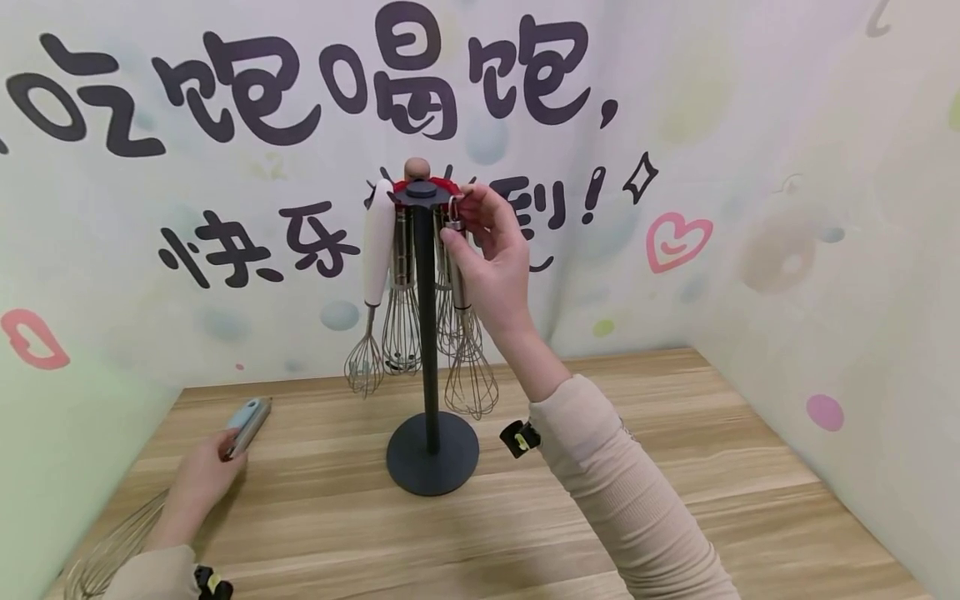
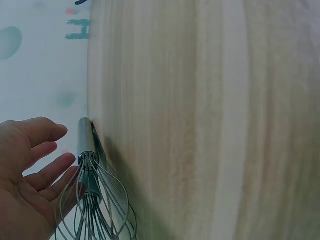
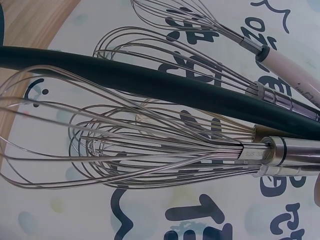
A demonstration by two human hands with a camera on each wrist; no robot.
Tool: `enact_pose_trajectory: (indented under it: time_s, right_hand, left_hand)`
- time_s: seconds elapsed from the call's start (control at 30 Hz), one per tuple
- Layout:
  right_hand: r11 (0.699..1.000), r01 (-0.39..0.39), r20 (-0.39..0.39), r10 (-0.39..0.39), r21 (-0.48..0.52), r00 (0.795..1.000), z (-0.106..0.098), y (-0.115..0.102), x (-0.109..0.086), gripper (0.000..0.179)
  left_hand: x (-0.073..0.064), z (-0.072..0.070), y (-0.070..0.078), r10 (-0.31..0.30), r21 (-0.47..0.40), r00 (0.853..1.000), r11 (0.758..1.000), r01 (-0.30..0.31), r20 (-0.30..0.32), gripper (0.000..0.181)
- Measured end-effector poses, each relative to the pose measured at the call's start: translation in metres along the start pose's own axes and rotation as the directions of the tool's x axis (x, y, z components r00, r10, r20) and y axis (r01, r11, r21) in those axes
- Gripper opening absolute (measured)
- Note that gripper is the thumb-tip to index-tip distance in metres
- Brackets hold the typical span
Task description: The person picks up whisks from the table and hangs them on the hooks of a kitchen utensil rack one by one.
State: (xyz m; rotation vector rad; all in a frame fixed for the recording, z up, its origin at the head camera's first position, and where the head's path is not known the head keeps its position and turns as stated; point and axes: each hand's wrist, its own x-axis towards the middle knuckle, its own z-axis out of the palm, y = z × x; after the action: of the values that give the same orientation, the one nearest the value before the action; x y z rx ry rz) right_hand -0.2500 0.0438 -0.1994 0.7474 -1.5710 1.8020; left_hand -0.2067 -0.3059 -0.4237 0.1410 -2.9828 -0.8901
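Note:
A black rotating stand (image 1: 432, 471) with a red top holds several hanging wire whisks. At its right side my right hand (image 1: 501, 271) pinches the top of a metal-handled whisk (image 1: 460, 287), close to its hanging ring and the stand's rim. In the right wrist view this whisk (image 3: 255, 151) hangs in front of others, its wires overlapping theirs. My left hand (image 1: 204, 471) is low at the left, beside whisks lying on the table, one with a light blue handle (image 1: 246, 414). The left wrist view shows the fingers (image 2: 47, 130) loosely spread next to the whisks' handles (image 2: 85, 137).
A white-handled whisk (image 1: 378, 250) hangs on the stand's left side. A wooden knob (image 1: 417, 169) tops the stand. The wooden table (image 1: 600, 500) meets a printed backdrop (image 1: 300, 325) at the back and sides.

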Motion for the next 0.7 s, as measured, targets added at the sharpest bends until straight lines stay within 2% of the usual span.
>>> enact_pose_trajectory:
  time_s: [0.2, 0.47, 0.7]
  right_hand:
    - [1.000, -0.005, 0.001, 0.005, -0.001, 1.000, 0.0003, 0.0003, 0.0004, 0.043]
    - [1.000, -0.010, -0.002, 0.010, -0.004, 1.000, -0.0005, -0.0003, 0.0003, 0.043]
    - [1.000, -0.008, -0.001, 0.008, -0.012, 1.000, -0.0002, -0.0004, 0.0002, 0.043]
  left_hand:
    - [-0.0004, 0.0006, -0.0022, -0.013, 0.010, 1.000, 1.000, 0.013, -0.001, 0.056]
    - [0.0000, 0.0036, -0.0039, 0.038, 0.001, 0.999, 0.999, -0.038, -0.015, 0.056]
    - [0.0012, 0.0066, -0.0043, 0.042, 0.019, 0.999, 0.999, -0.042, 0.002, 0.053]
